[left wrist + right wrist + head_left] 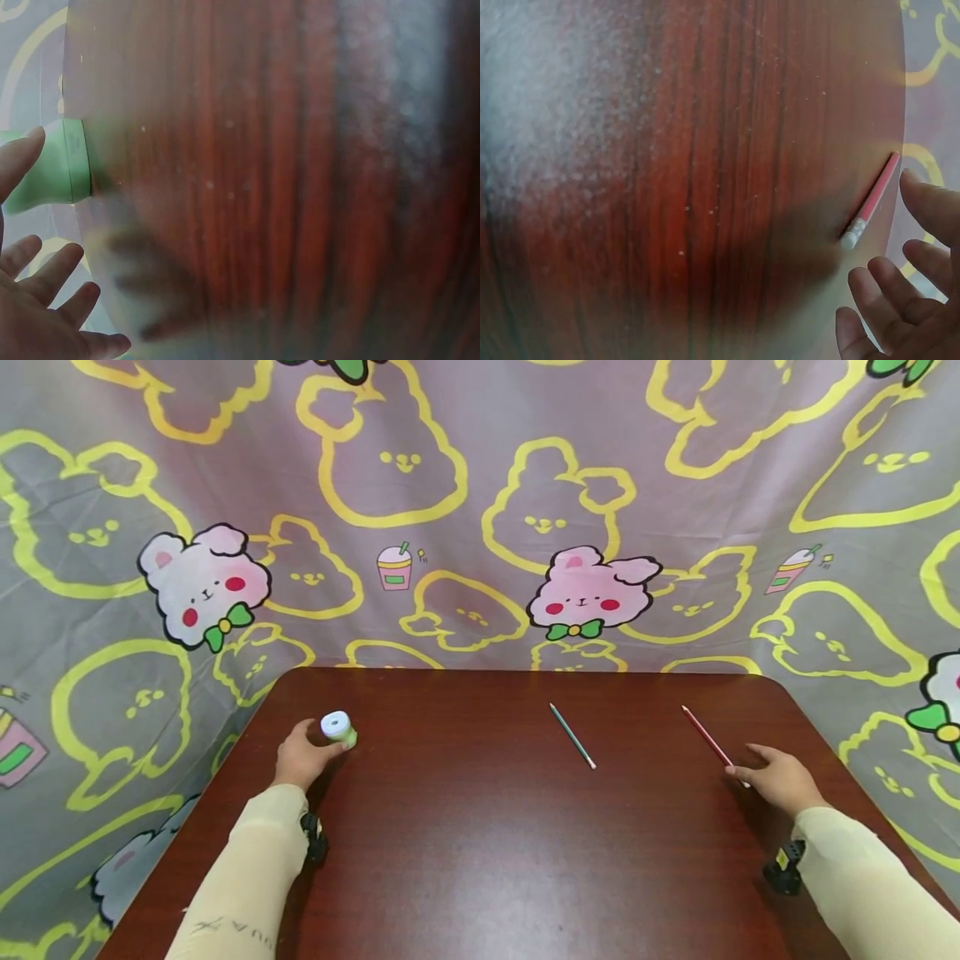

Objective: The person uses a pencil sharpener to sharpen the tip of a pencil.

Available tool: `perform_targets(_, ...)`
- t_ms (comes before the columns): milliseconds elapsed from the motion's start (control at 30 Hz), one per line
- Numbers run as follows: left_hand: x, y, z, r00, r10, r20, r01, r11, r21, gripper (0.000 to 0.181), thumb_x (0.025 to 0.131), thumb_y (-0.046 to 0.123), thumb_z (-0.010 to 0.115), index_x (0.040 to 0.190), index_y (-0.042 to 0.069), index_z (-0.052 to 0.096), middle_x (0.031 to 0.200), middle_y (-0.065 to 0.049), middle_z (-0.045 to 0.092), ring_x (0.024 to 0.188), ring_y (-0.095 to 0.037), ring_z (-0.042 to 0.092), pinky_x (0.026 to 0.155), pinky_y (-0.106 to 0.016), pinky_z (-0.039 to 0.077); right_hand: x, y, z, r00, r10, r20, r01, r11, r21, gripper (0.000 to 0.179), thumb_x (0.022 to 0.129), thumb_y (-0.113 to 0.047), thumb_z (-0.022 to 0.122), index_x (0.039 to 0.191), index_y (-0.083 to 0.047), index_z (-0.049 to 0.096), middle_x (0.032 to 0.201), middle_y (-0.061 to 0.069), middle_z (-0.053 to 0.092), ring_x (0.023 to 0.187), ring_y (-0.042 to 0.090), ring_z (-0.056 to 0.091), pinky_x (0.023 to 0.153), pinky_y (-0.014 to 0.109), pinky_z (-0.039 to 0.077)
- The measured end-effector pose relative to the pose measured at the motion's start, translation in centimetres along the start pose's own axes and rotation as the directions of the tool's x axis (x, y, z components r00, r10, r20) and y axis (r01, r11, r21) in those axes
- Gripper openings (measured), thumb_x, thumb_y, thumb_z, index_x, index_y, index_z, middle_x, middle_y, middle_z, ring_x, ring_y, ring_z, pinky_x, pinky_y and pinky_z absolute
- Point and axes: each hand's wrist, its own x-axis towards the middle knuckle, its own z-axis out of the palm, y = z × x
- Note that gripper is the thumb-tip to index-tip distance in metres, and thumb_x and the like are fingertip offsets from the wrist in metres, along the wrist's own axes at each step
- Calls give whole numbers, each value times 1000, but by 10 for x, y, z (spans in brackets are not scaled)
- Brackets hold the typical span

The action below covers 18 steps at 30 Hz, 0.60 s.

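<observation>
A small pencil sharpener (338, 727), light green with a white top and a dark hole in it, stands upright at the table's left. My left hand (302, 757) is around it, thumb along its near side and the other fingers spread apart. In the left wrist view the thumb overlaps the green body (54, 176); whether it touches cannot be told. At the right lies a red pencil (706, 734) with a white eraser end. Beside that end is my right hand (786, 782), fingers spread, thumb close to the pencil. The right wrist view shows the red pencil (874, 196) on the table, ungripped.
A teal pencil (573, 737) lies slantwise between the hands, nearer the right one. The dark red-brown wooden table (465, 827) has rounded far corners. Behind and beside it hangs a grey patterned cloth (465, 552). Each wrist carries a small black camera.
</observation>
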Motion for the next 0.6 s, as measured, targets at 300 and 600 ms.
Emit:
perform_targets(300, 2, 6, 2, 1000, 18, -1, -18, 1000, -22, 79, 85, 26, 72, 142, -9, 31, 142, -33, 38, 130, -48, 36, 107, -59, 30, 2, 2, 1, 1000, 3, -24, -3, 1000, -5, 70, 91, -32, 64, 129, 21, 40, 126, 44, 43, 111, 59, 43, 88, 64, 39)
perform_targets(600, 2, 7, 4, 1000, 31, -6, -31, 999, -36, 76, 85, 26, 72, 140, -10, 34, 140, -33, 40, 128, -47, 39, 106, -58, 31, 7, 2, 6, 999, 51, -4, -51, 999, 13, 64, 89, -25, 67, 127, 20, 42, 116, 40, 53, 97, 49, 55, 82, 59, 43)
